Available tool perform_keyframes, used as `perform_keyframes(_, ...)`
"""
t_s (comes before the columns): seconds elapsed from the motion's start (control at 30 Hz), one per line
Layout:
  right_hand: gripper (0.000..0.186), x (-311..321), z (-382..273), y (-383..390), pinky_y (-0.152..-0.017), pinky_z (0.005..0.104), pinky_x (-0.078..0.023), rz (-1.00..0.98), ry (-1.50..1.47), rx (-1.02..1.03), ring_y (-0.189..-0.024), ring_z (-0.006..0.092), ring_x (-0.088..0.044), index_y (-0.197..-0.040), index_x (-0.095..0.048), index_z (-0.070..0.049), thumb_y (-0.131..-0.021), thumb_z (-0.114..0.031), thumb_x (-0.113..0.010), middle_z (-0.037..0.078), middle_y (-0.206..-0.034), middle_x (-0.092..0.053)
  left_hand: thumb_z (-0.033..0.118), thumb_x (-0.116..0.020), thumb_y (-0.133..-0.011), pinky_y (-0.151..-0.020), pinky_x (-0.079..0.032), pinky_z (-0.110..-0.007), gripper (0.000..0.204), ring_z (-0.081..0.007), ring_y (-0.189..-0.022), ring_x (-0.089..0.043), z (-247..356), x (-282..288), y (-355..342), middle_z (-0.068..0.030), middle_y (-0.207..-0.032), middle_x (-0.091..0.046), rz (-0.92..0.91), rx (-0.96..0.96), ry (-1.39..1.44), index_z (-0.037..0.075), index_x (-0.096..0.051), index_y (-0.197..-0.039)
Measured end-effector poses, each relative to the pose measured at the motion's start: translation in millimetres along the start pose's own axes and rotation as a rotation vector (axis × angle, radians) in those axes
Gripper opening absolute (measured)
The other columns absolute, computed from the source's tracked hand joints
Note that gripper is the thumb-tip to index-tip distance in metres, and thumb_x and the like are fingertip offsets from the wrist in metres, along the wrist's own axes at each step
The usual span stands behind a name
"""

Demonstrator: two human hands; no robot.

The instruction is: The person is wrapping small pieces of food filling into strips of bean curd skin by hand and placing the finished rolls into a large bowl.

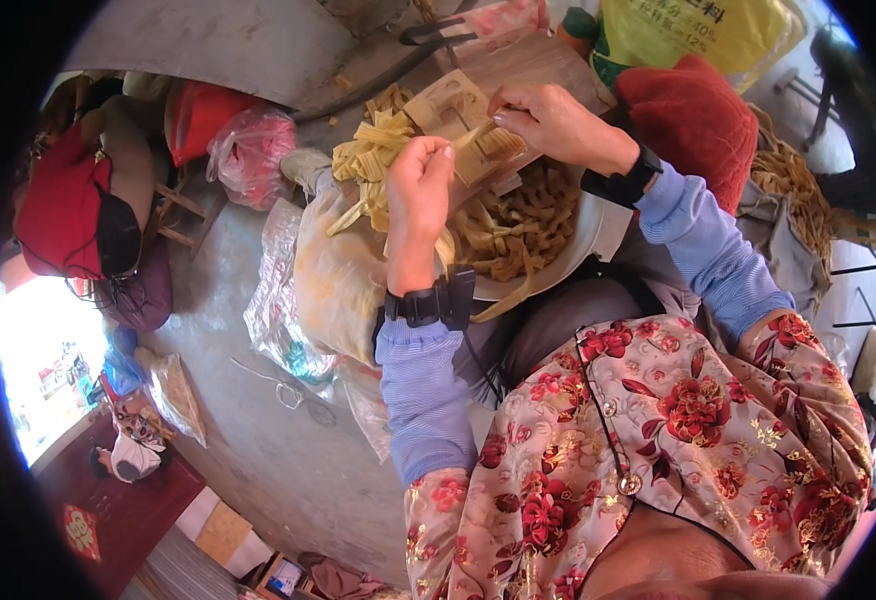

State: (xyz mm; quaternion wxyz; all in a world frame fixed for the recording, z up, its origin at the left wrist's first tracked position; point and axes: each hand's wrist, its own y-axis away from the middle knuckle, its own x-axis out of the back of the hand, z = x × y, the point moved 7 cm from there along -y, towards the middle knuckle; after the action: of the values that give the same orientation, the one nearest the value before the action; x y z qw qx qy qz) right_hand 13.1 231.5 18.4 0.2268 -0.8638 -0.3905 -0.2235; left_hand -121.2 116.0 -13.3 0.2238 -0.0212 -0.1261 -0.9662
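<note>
Left hand [420,185]: closed, fingers curled in, thumb up against the index finger; could not tell whether it had hold of the strip. Right hand [553,122]: thumb and fingertips nearly together, pinching one end of a thin, pale yellow flat strip [477,134], material unclear. Strip sat in the short gap between the two hands, just above a tan rectangular wooden block [446,101] with shallow hollows. A brown wooden bench [558,65] showed beyond the hands, under the block.

Loose heap of pale yellow folded strips [361,153] lay just left of the left hand. Round white basin [598,235] was on the near side of the hands, below the right one, with brownish-yellow curled strips [518,225] inside. Cream cloth sack with yellow stains [333,265] lay left of the left wrist, clear crinkled plastic sheet [276,290] farther left. Dark red soft cloth [693,120] bulged right of the right hand; yellow-and-green printed bag [698,40] stood beyond it. Black bands [422,306] circled both wrists, over light blue sleeves [418,400].
</note>
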Motion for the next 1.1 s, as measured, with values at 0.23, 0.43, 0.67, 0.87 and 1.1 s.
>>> perform_keyframes(0.23, 0.017, -31, 11, -9, -0.064, 0.0427, -0.049, -0.091, 0.253, 0.044, -0.070, 0.0372, -0.061, -0.093, -0.061, -0.003, -0.082, -0.012, -0.051, 0.019, -0.073, -0.062, 0.016, -0.061, -0.085, -0.067, -0.047, -0.035, 0.018, -0.0255, -0.070, -0.062, -6, -2, -19, -0.0164, -0.080, -0.066, 0.180, -0.254, -0.571, -0.001, -0.062, -0.090)
perform_keyframes(0.43, 0.020, -14, 50, 1, -0.067, 0.0464, -0.048, -0.048, 0.444, -0.094, -0.072, 0.0391, -0.061, -0.087, -0.063, -0.006, -0.084, -0.018, -0.048, 0.019, -0.074, -0.064, 0.017, -0.060, -0.086, -0.060, -0.045, -0.034, 0.016, -0.0226, -0.064, -0.059, -9, 8, 0, -0.0131, -0.073, -0.063, 0.325, -0.202, -0.998, 0.001, -0.062, -0.089)
perform_keyframes(0.67, 0.024, -6, -30, 44, -0.079, 0.0400, -0.047, -0.040, 0.210, 0.320, -0.088, 0.0334, -0.059, -0.103, -0.066, -0.008, -0.084, -0.022, -0.063, 0.013, -0.093, -0.063, 0.014, -0.056, -0.089, -0.054, -0.039, -0.026, 0.017, -0.0118, -0.057, -0.048, -31, -13, 37, -0.0016, -0.068, -0.057, -0.013, -0.102, -0.274, -0.002, -0.062, -0.090)
perform_keyframes(0.87, 0.018, -27, -9, 40, -0.063, 0.0377, -0.049, -0.134, 0.219, 0.069, -0.071, 0.0330, -0.061, -0.098, -0.067, -0.007, -0.085, -0.018, -0.060, 0.015, -0.081, -0.064, 0.016, -0.052, -0.094, -0.050, -0.039, -0.021, 0.016, -0.0061, -0.051, -0.045, -25, -50, 51, -0.0030, -0.069, -0.057, -0.285, 0.253, 0.259, 0.002, -0.060, -0.091)
perform_keyframes(1.1, 0.027, -45, -42, 85, -0.047, 0.0251, -0.039, -0.799, -0.589, -0.412, -0.050, 0.0083, -0.047, -0.081, -0.068, -0.001, -0.090, -0.022, -0.056, -0.002, -0.056, -0.052, 0.013, -0.056, -0.090, -0.072, -0.045, -0.024, 0.017, -0.0096, -0.077, -0.057, -17, -28, 49, -0.0021, -0.082, -0.064, -0.437, 0.136, -0.106, -0.002, -0.065, -0.094)
